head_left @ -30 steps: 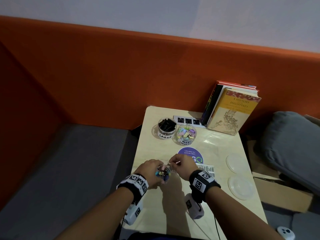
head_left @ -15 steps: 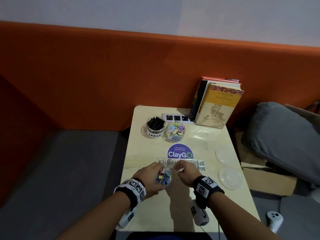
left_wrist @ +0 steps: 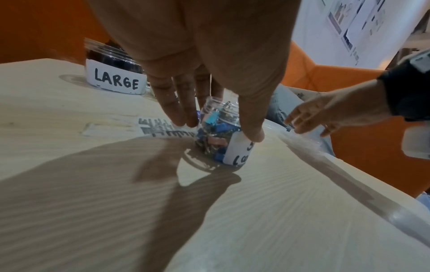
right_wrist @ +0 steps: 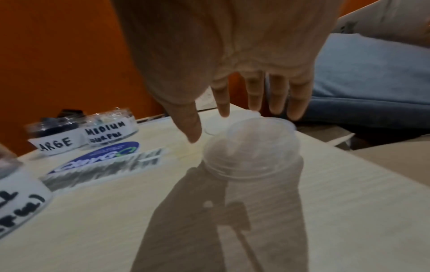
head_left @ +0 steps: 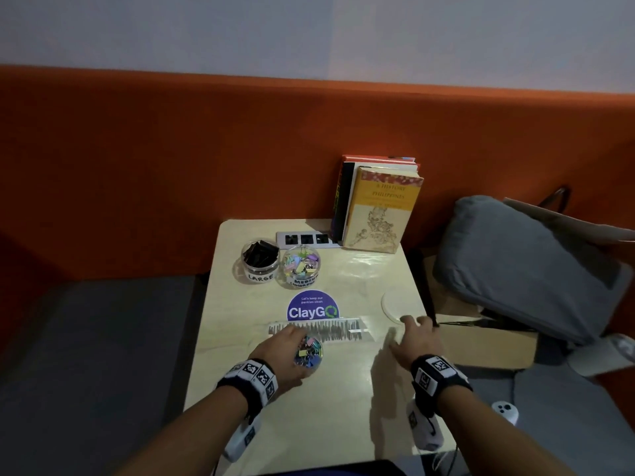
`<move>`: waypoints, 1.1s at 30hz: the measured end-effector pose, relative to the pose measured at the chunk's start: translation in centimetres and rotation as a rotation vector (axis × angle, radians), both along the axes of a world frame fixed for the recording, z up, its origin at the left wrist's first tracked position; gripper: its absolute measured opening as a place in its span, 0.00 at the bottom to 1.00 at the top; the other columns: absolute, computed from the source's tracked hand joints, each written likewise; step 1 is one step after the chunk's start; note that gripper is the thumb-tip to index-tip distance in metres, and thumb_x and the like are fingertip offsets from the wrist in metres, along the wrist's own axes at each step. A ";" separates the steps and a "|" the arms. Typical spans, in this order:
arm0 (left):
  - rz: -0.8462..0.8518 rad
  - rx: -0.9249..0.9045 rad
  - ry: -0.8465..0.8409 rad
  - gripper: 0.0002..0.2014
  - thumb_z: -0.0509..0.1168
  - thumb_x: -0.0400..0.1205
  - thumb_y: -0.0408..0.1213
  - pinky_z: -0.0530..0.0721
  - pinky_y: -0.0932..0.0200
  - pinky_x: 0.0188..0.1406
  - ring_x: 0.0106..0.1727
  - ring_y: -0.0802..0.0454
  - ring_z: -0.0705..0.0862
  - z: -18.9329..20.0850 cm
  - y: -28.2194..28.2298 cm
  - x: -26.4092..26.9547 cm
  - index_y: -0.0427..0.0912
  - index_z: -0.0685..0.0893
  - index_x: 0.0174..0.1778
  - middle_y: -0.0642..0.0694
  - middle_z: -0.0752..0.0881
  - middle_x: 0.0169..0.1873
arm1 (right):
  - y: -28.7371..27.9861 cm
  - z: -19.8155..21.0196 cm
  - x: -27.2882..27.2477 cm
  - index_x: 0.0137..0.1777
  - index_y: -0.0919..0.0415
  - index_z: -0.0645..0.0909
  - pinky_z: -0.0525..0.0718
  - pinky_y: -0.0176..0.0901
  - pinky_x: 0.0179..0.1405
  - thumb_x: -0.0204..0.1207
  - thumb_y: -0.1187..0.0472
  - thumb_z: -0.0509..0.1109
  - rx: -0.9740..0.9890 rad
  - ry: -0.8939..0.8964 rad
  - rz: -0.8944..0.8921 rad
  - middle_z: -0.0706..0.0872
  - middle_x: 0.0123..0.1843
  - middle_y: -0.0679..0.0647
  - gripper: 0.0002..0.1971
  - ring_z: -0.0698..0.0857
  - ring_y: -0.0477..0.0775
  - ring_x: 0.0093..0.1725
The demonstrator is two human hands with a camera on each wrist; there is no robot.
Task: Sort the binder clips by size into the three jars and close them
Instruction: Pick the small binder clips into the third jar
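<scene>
The small clear plastic jar of coloured binder clips (head_left: 308, 353), standing open near the table's front edge, is gripped by the left hand (head_left: 287, 352); the open right hand (head_left: 414, 338) hovers over a clear round lid (right_wrist: 251, 147) lying at the table's right edge, where a careless touch could knock it off.

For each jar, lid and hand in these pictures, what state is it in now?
LARGE jar: open, holds black clips.
MEDIUM jar: open, holds pastel clips.
Small jar: open, upright, full of coloured clips.
Left hand: grips the small jar.
Right hand: open, over the near lid.
Near lid: on the table.
Far lid: on the table.
</scene>
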State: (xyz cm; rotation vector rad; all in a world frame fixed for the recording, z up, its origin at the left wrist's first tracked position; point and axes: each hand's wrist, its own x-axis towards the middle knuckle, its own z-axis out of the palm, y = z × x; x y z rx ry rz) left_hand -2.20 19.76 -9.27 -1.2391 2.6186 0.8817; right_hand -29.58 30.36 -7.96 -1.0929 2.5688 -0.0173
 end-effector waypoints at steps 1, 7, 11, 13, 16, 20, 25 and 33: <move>0.011 0.000 -0.004 0.39 0.73 0.73 0.55 0.79 0.55 0.67 0.71 0.49 0.77 -0.1 0.0 -0.3 0.52 0.66 0.79 0.51 0.73 0.74 | 0.4 -0.4 -0.7 0.73 0.48 0.72 0.78 0.55 0.66 0.79 0.44 0.61 0.037 -0.034 0.005 0.70 0.72 0.60 0.23 0.73 0.67 0.69; 0.108 0.094 0.027 0.45 0.75 0.62 0.61 0.80 0.55 0.66 0.68 0.54 0.78 -0.8 -0.1 -0.2 0.60 0.67 0.76 0.59 0.74 0.71 | 1.2 -0.5 -2.0 0.77 0.43 0.69 0.81 0.54 0.64 0.77 0.51 0.66 0.099 -0.084 0.050 0.70 0.70 0.57 0.27 0.76 0.66 0.66; 0.190 0.186 0.087 0.43 0.78 0.60 0.58 0.84 0.56 0.64 0.64 0.56 0.81 -0.7 0.0 0.2 0.61 0.72 0.73 0.60 0.79 0.66 | -0.8 1.2 -0.1 0.78 0.55 0.68 0.75 0.52 0.68 0.74 0.44 0.70 -0.095 -0.053 0.289 0.74 0.72 0.57 0.34 0.75 0.63 0.67; 0.230 0.219 0.128 0.41 0.80 0.60 0.55 0.88 0.56 0.59 0.61 0.57 0.84 -0.7 0.2 0.6 0.64 0.75 0.70 0.60 0.83 0.63 | -2.5 2.2 2.2 0.78 0.56 0.70 0.74 0.47 0.70 0.71 0.47 0.74 -0.194 -0.217 0.443 0.74 0.73 0.55 0.35 0.75 0.59 0.69; 0.271 0.238 0.176 0.37 0.80 0.62 0.49 0.87 0.55 0.60 0.59 0.57 0.86 -0.4 0.6 1.0 0.62 0.78 0.69 0.59 0.86 0.60 | -5.1 3.0 6.4 0.77 0.51 0.72 0.76 0.47 0.70 0.67 0.49 0.78 -0.139 -0.368 0.707 0.74 0.72 0.52 0.37 0.74 0.55 0.70; 0.275 0.228 0.117 0.26 0.75 0.69 0.45 0.84 0.56 0.57 0.59 0.47 0.87 0.5 0.6 1.1 0.54 0.82 0.64 0.49 0.89 0.57 | -7.1 2.9 10.4 0.71 0.55 0.79 0.78 0.51 0.63 0.68 0.48 0.78 -0.101 -0.293 1.042 0.85 0.63 0.54 0.31 0.77 0.57 0.62; 0.252 0.250 0.141 0.30 0.76 0.70 0.46 0.80 0.60 0.50 0.57 0.46 0.86 1.3 0.9 1.4 0.52 0.80 0.70 0.47 0.88 0.57 | -6.9 1.7 11.1 0.56 0.57 0.86 0.85 0.52 0.45 0.69 0.55 0.78 -0.112 -0.294 1.075 0.86 0.47 0.61 0.16 0.82 0.64 0.47; 0.291 0.287 0.164 0.26 0.70 0.68 0.45 0.82 0.52 0.62 0.61 0.44 0.84 0.0 1.3 0.7 0.49 0.83 0.65 0.45 0.86 0.61 | -7.6 1.3 11.9 0.62 0.53 0.83 0.83 0.50 0.47 0.72 0.54 0.72 0.028 -0.219 1.025 0.80 0.52 0.60 0.17 0.82 0.65 0.49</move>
